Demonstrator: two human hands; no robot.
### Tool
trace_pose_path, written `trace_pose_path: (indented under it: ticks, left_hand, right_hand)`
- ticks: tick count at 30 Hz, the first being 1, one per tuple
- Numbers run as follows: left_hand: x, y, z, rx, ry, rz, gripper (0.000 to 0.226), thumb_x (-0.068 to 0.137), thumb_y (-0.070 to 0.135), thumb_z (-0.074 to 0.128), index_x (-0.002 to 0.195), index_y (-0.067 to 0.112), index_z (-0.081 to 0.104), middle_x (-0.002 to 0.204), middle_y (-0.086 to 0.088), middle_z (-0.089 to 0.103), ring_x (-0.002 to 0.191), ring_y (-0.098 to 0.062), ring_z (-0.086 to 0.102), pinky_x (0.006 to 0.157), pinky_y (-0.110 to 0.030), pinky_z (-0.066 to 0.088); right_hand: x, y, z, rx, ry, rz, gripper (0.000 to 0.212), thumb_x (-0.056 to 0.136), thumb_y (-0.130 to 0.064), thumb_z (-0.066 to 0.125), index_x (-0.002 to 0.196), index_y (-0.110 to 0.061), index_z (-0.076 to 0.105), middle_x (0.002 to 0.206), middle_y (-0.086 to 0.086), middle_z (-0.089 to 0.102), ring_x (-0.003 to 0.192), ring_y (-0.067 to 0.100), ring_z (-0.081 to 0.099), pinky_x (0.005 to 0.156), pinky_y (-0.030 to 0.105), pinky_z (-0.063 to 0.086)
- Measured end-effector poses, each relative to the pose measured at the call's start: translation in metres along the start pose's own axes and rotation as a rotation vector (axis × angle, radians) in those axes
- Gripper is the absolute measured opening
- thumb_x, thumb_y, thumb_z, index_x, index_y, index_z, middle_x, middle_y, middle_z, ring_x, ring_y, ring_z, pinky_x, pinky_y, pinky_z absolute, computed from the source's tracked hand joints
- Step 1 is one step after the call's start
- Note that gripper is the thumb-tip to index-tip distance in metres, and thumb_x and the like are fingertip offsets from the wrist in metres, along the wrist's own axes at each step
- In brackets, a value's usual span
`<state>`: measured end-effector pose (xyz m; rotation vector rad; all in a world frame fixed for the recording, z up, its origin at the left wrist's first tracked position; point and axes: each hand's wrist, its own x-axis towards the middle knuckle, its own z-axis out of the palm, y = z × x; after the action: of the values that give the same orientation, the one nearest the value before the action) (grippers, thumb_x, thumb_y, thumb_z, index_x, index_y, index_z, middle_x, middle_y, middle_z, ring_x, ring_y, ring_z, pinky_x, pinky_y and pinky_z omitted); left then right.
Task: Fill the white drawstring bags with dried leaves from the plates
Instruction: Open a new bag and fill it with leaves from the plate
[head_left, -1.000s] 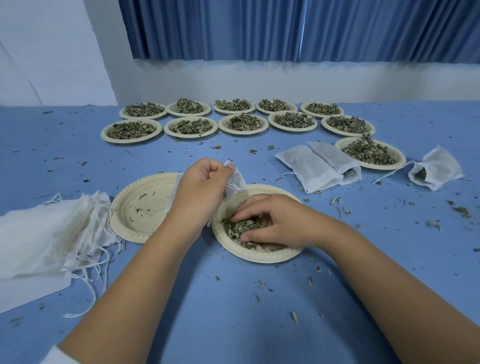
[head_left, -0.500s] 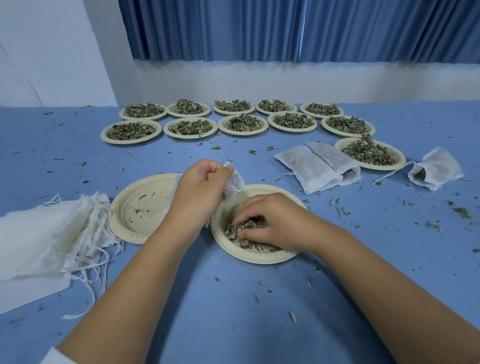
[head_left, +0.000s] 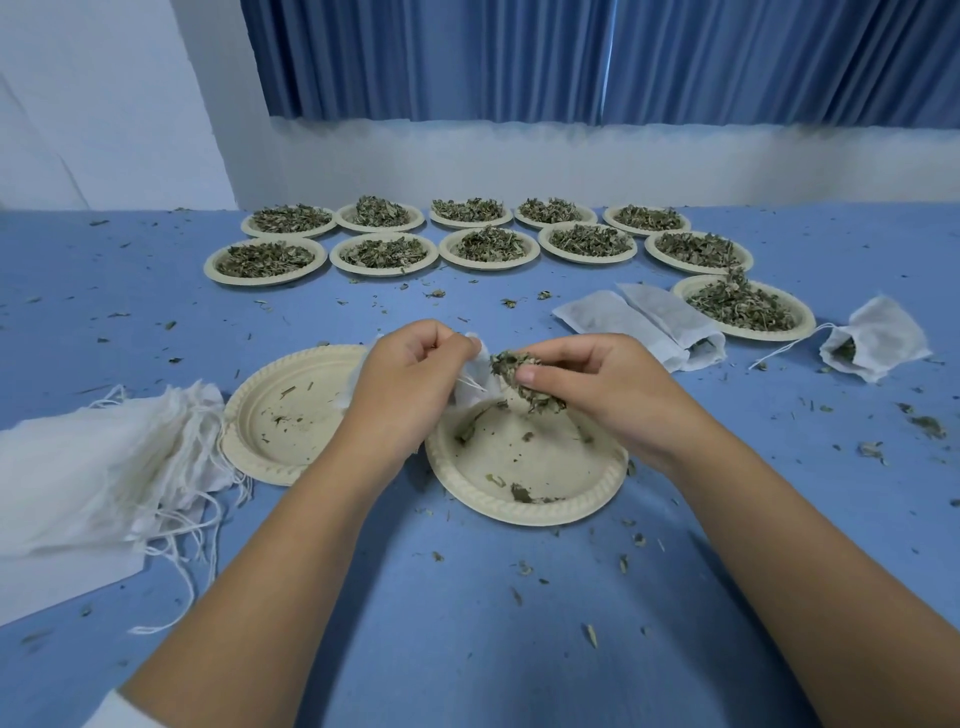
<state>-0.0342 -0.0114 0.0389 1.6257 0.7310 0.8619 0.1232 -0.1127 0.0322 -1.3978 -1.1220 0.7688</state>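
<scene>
left hand (head_left: 410, 374) pinches a white bag (head_left: 480, 364), right hand (head_left: 597, 382) grips leaves (head_left: 504, 364) above the near plate (head_left: 519, 512), spare bags (head_left: 104, 467) at the left edge of the table (head_left: 467, 623).

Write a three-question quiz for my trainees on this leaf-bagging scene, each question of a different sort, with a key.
1. True or false: the right hand holds a clump of dried leaves.
2. What does the left hand grip? A) a white drawstring bag B) a spoon C) a full plate
3. On which side of the plate under the hands does the pile of empty bags lie?
Key: 1 true; 2 A; 3 the left.
</scene>
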Motion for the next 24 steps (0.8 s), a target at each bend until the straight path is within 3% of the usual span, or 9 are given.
trace_pose_path:
  ticks: [3,7,10,16,20,24]
  left_hand:
    - [-0.001,0.001,0.000,-0.011,-0.040,0.007,0.026,0.093,0.019,0.062,0.069,0.010,0.055,0.043,0.012,0.036,0.035,-0.002,0.033,0.039,-0.010,0.032]
    - [-0.003,0.003,0.002,0.011,-0.115,-0.003,0.031,0.095,0.023,0.061,0.066,0.015,0.052,0.043,0.014,0.035,0.034,-0.001,0.034,0.039,-0.008,0.030]
    - [-0.005,0.004,0.004,0.011,-0.163,-0.004,0.029,0.096,0.021,0.059,0.069,0.015,0.053,0.040,0.017,0.038,0.033,0.000,0.036,0.039,-0.007,0.030]
    - [-0.007,0.004,0.006,-0.024,-0.198,-0.024,0.022,0.096,0.015,0.058,0.075,0.009,0.056,0.045,0.013,0.045,0.034,0.001,0.038,0.039,-0.007,0.031]
    - [-0.008,-0.001,0.012,0.098,-0.240,-0.005,0.023,0.094,0.020,0.060,0.072,0.016,0.057,0.062,-0.006,0.049,0.055,-0.014,0.044,0.058,-0.022,0.035]
    - [-0.010,-0.005,0.017,0.174,-0.290,0.019,0.024,0.093,0.023,0.062,0.072,0.015,0.056,0.058,0.000,0.043,0.058,-0.015,0.038,0.053,-0.024,0.030]
  right_hand:
    - [0.001,-0.001,-0.001,0.173,0.010,0.035,0.017,0.070,-0.024,0.077,0.086,-0.020,0.080,0.092,0.002,0.077,0.085,0.009,0.071,0.075,0.016,0.052]
    - [0.002,-0.001,-0.002,0.300,-0.052,0.083,0.025,0.070,-0.021,0.076,0.093,-0.010,0.079,0.093,0.007,0.076,0.085,0.012,0.070,0.073,0.019,0.054]
    - [0.001,0.000,-0.002,0.129,-0.038,0.126,0.036,0.068,-0.027,0.081,0.100,-0.010,0.076,0.096,0.005,0.076,0.086,0.010,0.069,0.074,0.018,0.052]
    - [-0.003,0.000,0.003,-0.180,-0.015,0.089,0.009,0.082,-0.021,0.077,0.091,-0.023,0.079,0.087,-0.003,0.077,0.079,0.004,0.069,0.073,0.015,0.053]
    - [-0.003,0.002,0.012,-0.324,0.036,0.008,0.025,0.082,-0.010,0.072,0.078,-0.034,0.075,0.072,-0.015,0.073,0.065,-0.006,0.061,0.065,0.011,0.047]
    - [-0.002,0.004,0.014,-0.328,0.123,0.007,0.016,0.078,-0.011,0.076,0.080,-0.026,0.074,0.070,-0.008,0.071,0.065,-0.004,0.062,0.068,0.021,0.049]
